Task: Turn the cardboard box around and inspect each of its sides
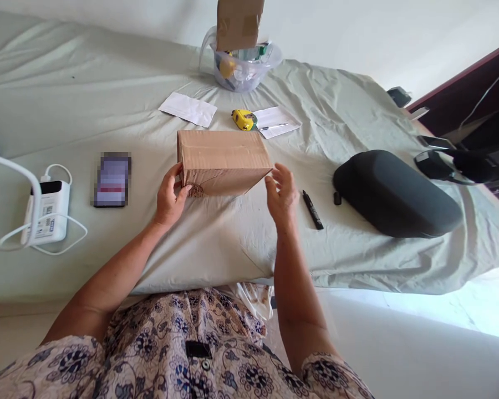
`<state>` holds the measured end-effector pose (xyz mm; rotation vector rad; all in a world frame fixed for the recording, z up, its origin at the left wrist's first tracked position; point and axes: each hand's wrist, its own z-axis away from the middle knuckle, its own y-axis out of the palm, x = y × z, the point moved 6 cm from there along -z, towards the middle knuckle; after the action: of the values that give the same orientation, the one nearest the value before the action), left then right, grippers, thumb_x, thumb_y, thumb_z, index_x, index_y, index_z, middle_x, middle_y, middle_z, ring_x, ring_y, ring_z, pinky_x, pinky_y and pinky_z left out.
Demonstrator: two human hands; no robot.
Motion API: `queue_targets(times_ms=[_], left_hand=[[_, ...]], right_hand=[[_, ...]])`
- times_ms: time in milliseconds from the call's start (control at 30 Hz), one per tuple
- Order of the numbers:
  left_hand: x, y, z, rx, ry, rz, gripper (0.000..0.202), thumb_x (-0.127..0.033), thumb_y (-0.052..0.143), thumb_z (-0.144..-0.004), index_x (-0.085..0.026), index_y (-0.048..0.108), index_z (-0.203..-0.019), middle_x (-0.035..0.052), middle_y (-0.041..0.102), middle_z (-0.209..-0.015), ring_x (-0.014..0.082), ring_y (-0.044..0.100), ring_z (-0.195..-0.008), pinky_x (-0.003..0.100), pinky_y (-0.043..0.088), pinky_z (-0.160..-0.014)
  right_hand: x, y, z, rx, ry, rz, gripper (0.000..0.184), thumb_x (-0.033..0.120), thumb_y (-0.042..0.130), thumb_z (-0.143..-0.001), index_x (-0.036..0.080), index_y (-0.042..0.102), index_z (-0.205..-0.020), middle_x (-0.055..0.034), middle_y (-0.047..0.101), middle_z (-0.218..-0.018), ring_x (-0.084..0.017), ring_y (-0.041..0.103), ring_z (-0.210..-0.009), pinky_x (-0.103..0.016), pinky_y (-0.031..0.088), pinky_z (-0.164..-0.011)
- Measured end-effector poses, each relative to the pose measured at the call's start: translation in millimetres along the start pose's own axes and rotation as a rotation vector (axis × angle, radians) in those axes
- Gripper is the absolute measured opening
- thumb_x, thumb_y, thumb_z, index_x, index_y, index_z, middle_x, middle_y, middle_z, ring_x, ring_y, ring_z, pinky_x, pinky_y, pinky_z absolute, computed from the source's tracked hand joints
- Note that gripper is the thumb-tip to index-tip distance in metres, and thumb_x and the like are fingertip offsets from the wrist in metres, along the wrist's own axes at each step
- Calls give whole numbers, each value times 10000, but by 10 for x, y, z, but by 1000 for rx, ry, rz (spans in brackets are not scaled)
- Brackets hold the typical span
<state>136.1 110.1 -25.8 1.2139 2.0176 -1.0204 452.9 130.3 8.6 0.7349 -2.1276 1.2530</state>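
A brown cardboard box (pixel 227 149) sits in front of me on the cloth-covered surface, with a dark patch at its lower left corner. My left hand (pixel 171 197) grips that corner, the thumb on the near face and the fingers around the left side. At the right end, my right hand (pixel 281 191) is beside the box's corner with its fingers apart and curved. Whether its fingertips touch the cardboard I cannot tell. Just right of that hand lies an uncapped black marker (pixel 313 210), its cap (pixel 337 198) a little farther right.
Behind the box lie a yellow tape measure (pixel 244 119), a pen (pixel 273 127) and white papers (pixel 189 108). A clear tub (pixel 243 75) holds several items and a cardboard piece (pixel 239 25). Left are a phone (pixel 111 180) and a white power bank (pixel 47 213); right, a dark case (pixel 399 194).
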Motion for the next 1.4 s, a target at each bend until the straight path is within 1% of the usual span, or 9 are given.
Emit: queue_targets(times_ms=[167,300,500,633,733,833,967,1167,1400], left_hand=[[112,61,43,24,-121,-75,536,-246,595,-922,-224,473,-1443,119,630,-1344,158,690,-1084,272,634,-874],[190,98,60,19,-206,-115,481,-142,608,-852,-177,542,-1327,94,683,-1178,121,682,-898,258,612,-809],[125,59,44,35,-202,-369,68,-149,649,-842,-191,609,-879,78,673,-963,197,645,-939,359,557,-871],[127,54,24,98,-220,-423,93,-140,596,-877,-205,603,-811,87,677,-943,221,641,-936,389,536,-885],[142,58,15,104,-226,-427,81,-161,593,-891,-205,606,-824,89,685,-954,229,642,-943,396,530,-894],[157,68,23,90,-245,-443,93,-206,686,-857,-189,606,-902,99,682,-991,257,640,-1002,424,524,-929],[124,86,47,71,-243,-485,319,-277,787,-797,-172,608,-1039,131,664,-1121,303,614,-1094,467,513,-973],[100,92,86,109,-279,-561,223,-330,741,-845,-185,646,-985,162,635,-1242,343,573,-1161,520,486,-993],[96,97,88,119,-251,-495,92,-291,672,-891,-212,699,-931,148,665,-1162,336,581,-1105,518,496,-917]], right_hand=[[-545,-422,88,-62,356,477,472,348,597,-827,193,659,-1269,-182,604,-1378,-347,515,-1313,-589,400,-1108],[-813,-653,295,-53,567,615,542,309,596,-829,203,640,-1359,-203,569,-1385,-356,518,-1256,-581,413,-1058],[-957,-684,468,-36,507,579,527,212,472,-827,234,721,-1291,-118,582,-1002,-257,524,-970,-486,444,-989],[-889,-581,554,-11,462,517,501,180,429,-813,196,772,-1178,-107,555,-945,-240,507,-930,-478,439,-993],[-742,-469,583,46,396,511,493,239,465,-831,185,726,-1246,-152,602,-1112,-281,528,-1064,-536,410,-1056],[-457,-434,555,-51,305,483,660,389,606,-809,171,557,-1430,-216,523,-1382,-358,491,-1279,-593,402,-1084],[340,-224,467,-143,-80,379,760,492,639,-837,213,407,-1506,-204,446,-1500,-386,370,-1471,-643,343,-1149],[1489,537,362,149,-417,383,665,440,659,-875,301,467,-1496,-138,431,-1588,-369,262,-1571,-699,191,-1224],[1585,955,209,230,-420,422,590,308,608,-906,320,507,-1487,-126,490,-1553,-336,336,-1546,-708,172,-1241]])
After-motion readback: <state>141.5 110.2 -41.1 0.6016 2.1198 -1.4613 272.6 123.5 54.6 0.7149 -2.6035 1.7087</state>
